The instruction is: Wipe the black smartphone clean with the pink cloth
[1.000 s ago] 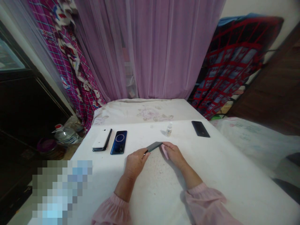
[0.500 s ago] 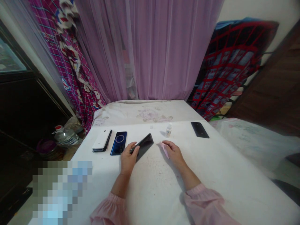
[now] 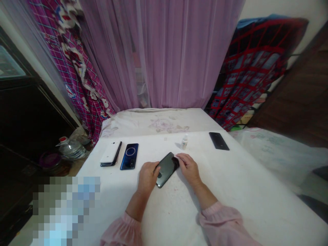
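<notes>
A dark, glossy smartphone (image 3: 167, 169) is tilted over the white cloth, gripped along its left edge by my left hand (image 3: 148, 176). My right hand (image 3: 188, 167) is closed at the phone's upper right corner, pinching a small pale pink cloth (image 3: 176, 156) of which only a bit shows. Behind the hands stands a small white bottle (image 3: 184, 142). A blue smartphone (image 3: 129, 156) with a ring on its back lies left of my left hand. Farther left, a white smartphone (image 3: 110, 152) rests on top of a dark one.
A black smartphone (image 3: 219, 141) lies at the right of the cloth-covered table (image 3: 243, 191). Purple curtains (image 3: 176, 54) hang behind the table. On the left, beyond the table edge, is a clear water jug (image 3: 73, 149) with a red cap. A blurred patch covers the lower left.
The phone has turned so its glossy face shows more, and moved right with my left hand. My right hand has come to its corner; the pink cloth is now mostly hidden.
</notes>
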A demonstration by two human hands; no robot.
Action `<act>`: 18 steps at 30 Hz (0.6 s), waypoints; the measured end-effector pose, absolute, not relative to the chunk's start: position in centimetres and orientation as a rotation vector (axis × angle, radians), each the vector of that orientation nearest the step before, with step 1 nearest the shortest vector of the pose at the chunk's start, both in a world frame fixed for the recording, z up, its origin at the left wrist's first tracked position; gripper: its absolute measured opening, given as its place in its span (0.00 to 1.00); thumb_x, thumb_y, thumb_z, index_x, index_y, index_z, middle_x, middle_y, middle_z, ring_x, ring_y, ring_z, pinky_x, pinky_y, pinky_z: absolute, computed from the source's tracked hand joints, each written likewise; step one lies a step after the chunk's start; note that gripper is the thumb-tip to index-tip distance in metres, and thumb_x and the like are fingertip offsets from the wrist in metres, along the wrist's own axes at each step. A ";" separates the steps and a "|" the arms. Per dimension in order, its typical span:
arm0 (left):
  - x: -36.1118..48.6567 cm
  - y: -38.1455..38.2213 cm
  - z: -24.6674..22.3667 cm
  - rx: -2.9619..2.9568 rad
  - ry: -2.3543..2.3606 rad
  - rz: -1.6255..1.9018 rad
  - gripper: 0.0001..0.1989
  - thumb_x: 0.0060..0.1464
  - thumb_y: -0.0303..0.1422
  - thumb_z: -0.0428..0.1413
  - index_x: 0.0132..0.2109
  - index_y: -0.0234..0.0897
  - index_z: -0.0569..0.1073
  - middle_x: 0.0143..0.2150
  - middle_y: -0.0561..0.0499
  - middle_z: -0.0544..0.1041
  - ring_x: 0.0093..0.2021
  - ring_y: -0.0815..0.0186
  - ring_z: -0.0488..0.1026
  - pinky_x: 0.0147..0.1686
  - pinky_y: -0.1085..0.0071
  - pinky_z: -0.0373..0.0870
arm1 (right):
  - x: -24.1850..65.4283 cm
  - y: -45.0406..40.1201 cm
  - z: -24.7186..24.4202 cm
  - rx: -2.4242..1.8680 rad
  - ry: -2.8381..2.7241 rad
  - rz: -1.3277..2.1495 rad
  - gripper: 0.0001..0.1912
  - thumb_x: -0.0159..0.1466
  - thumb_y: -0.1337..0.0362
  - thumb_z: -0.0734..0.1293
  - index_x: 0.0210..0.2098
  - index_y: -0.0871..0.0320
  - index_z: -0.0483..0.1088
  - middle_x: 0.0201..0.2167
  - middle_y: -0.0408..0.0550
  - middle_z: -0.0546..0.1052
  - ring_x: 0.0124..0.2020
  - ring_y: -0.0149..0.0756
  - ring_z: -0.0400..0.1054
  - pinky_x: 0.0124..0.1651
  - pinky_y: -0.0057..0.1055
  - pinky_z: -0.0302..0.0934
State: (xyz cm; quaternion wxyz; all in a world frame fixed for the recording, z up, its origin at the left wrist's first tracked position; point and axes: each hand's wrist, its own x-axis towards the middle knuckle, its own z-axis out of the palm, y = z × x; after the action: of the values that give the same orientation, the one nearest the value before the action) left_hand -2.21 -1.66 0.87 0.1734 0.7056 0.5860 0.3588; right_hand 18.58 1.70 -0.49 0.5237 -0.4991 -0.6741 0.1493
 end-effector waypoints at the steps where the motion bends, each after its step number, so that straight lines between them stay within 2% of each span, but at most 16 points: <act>1: -2.1 -1.8 1.0 2.035 1.658 0.997 0.11 0.56 0.32 0.54 0.45 0.40 0.78 0.41 0.47 0.80 0.46 0.56 0.73 0.51 0.58 0.67 | 18.6 1.8 -0.8 -1.215 -1.660 0.351 0.12 0.62 0.66 0.60 0.37 0.54 0.76 0.38 0.49 0.79 0.42 0.38 0.72 0.49 0.37 0.65; 5: -1.3 -2.6 1.6 2.153 1.663 0.907 0.13 0.57 0.34 0.55 0.49 0.40 0.75 0.47 0.47 0.79 0.52 0.53 0.69 0.58 0.51 0.57 | 18.5 2.0 -1.6 -1.280 -1.778 0.313 0.13 0.61 0.68 0.60 0.37 0.55 0.76 0.38 0.49 0.79 0.42 0.39 0.71 0.48 0.38 0.65; 9: 0.3 -4.0 2.1 2.248 1.882 0.603 0.32 0.51 0.45 0.60 0.59 0.35 0.66 0.60 0.39 0.69 0.61 0.45 0.61 0.61 0.43 0.47 | 18.4 1.9 -1.6 -1.311 -1.784 0.256 0.14 0.61 0.69 0.59 0.39 0.55 0.76 0.39 0.49 0.79 0.42 0.40 0.71 0.49 0.38 0.65; 11: 1.0 -4.5 2.2 2.230 1.954 0.476 0.38 0.48 0.48 0.61 0.61 0.32 0.64 0.62 0.35 0.65 0.63 0.42 0.57 0.62 0.42 0.44 | 18.5 1.8 -1.5 -1.303 -1.773 0.230 0.14 0.62 0.68 0.59 0.39 0.54 0.76 0.39 0.49 0.79 0.42 0.40 0.71 0.48 0.38 0.65; 18: 1.0 -4.5 2.4 2.255 1.884 0.434 0.33 0.49 0.45 0.60 0.59 0.33 0.65 0.57 0.38 0.68 0.60 0.48 0.61 0.64 0.48 0.44 | 18.7 1.9 -1.2 -1.330 -1.768 0.164 0.14 0.63 0.68 0.59 0.40 0.54 0.76 0.40 0.50 0.79 0.43 0.40 0.71 0.49 0.38 0.65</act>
State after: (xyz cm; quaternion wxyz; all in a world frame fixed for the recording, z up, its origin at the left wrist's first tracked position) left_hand 0.95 -4.45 2.38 0.0856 0.7564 0.6320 0.1457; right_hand 18.67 1.90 -1.23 0.4454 -0.5369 -0.7134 0.0661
